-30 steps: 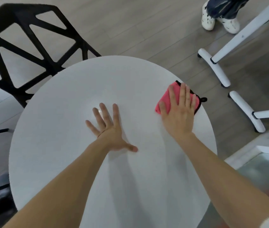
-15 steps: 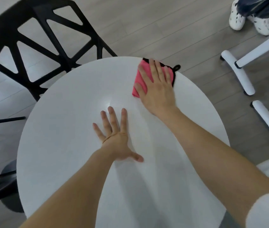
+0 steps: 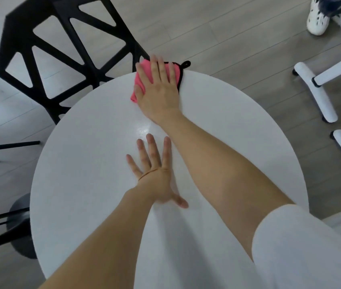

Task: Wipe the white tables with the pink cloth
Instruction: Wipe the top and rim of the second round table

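Hands (image 3: 158, 94), two; one pink cloth (image 3: 139, 79).

Over the last second the right grip (image 3: 158, 90), pressing flat on the pink cloth (image 3: 141, 77), has swept it from the right-hand rim of the round white surface (image 3: 82, 163) along the edge to the far rim, just beside the black chair (image 3: 61, 51). The cloth's far edge and its black hanging loop (image 3: 186, 64) now overhang that rim. The right forearm now runs close past the fingertips of the left grip (image 3: 155, 176).
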Tool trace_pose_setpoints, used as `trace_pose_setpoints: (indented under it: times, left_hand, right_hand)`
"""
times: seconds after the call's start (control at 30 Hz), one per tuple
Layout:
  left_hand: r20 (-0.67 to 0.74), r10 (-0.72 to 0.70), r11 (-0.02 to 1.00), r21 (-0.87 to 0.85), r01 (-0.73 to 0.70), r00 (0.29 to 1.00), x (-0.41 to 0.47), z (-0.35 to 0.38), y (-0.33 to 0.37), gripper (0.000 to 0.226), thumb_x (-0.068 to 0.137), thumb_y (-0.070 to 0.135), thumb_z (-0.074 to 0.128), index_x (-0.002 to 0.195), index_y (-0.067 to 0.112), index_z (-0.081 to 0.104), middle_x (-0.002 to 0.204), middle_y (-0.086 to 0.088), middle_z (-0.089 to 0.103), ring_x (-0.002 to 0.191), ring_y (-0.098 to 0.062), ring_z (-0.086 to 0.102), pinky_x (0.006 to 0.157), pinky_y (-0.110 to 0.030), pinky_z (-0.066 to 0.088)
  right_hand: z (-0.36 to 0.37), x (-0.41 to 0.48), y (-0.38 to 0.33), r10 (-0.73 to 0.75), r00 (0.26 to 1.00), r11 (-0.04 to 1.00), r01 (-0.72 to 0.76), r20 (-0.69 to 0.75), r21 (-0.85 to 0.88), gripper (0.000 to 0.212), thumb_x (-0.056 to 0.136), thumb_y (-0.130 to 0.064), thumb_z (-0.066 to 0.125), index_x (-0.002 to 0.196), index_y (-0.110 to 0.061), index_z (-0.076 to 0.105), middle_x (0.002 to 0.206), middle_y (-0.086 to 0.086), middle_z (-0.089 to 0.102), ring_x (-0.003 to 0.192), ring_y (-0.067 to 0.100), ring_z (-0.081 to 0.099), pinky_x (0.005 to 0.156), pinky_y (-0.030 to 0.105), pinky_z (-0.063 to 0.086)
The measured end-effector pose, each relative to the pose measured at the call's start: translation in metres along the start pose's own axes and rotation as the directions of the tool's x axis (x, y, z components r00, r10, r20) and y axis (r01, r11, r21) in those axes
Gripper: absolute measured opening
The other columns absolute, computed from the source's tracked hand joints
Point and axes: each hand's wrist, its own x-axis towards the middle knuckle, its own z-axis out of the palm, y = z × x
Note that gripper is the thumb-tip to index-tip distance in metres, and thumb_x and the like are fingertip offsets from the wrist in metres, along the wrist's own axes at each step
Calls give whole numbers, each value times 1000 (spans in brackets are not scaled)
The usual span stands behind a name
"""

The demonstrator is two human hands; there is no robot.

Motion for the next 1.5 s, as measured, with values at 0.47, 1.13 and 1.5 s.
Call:
trace_pose_setpoints:
  times: [0.47,1.13,1.5]
  left_hand:
    - [-15,6,1000,22,-6,1000,0,1,-1,190,42,84,94,135,33,-64,136,-14,-75,131,-45,-65,115,-82,-20]
    - [-60,109,990,95,-103,992,10,8,-10,192,33,98,84,139,32,-62,147,-18,-67,138,-45,-61,113,-84,-20]
    - [-70,85,990,117,-76,994,16,6,-6,191,37,96,86,143,29,-59,148,-19,-66,141,-46,-58,115,-84,-18]
  right_hand:
    - [-27,-243,187,532,843,839,-538,-81,-83,67,116,-54,28,174,-23,18,180,19,13,166,37,15,134,58,11]
    - [-14,-370,90,750,657,659,-752,-83,5,73,113,-62,25,175,-24,16,182,13,7,169,28,5,135,56,8]
    - [-14,-275,111,673,729,726,-684,-127,-80,71,112,-45,15,173,-9,19,180,21,9,168,34,9,134,58,10]
